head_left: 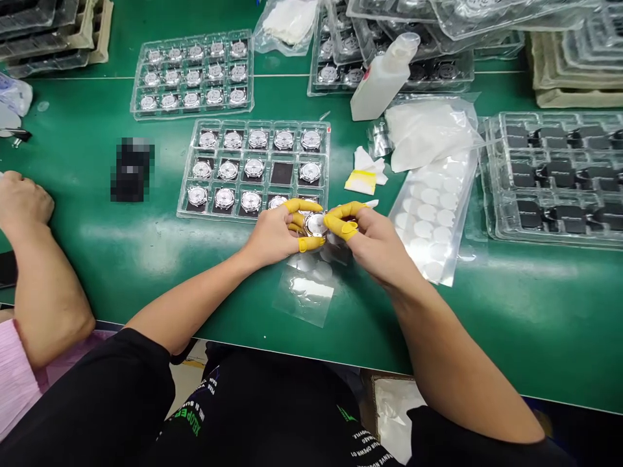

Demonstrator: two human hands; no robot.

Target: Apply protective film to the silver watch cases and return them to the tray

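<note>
My left hand [280,233], in yellow finger cots, grips a silver watch head [315,224] by its rim, dial up, over the front edge of a clear tray. My right hand [367,237] also wears yellow cots. Its thumb and forefinger are pinched together at the watch's right side; whatever lies between their tips is too small to make out. From behind its knuckles sticks out the end of a thin white stick [372,203]. The clear tray [187,188] holds several watch heads on black pads, one compartment showing only its pad. Below my hands lies a clear film sheet [306,295].
A white bottle [382,81], a bag of white cloths [423,133] and a sheet of round white stickers [428,214] lie right of centre. Stacked trays [574,65] stand at the back right. Another person's arm [43,279] rests at left.
</note>
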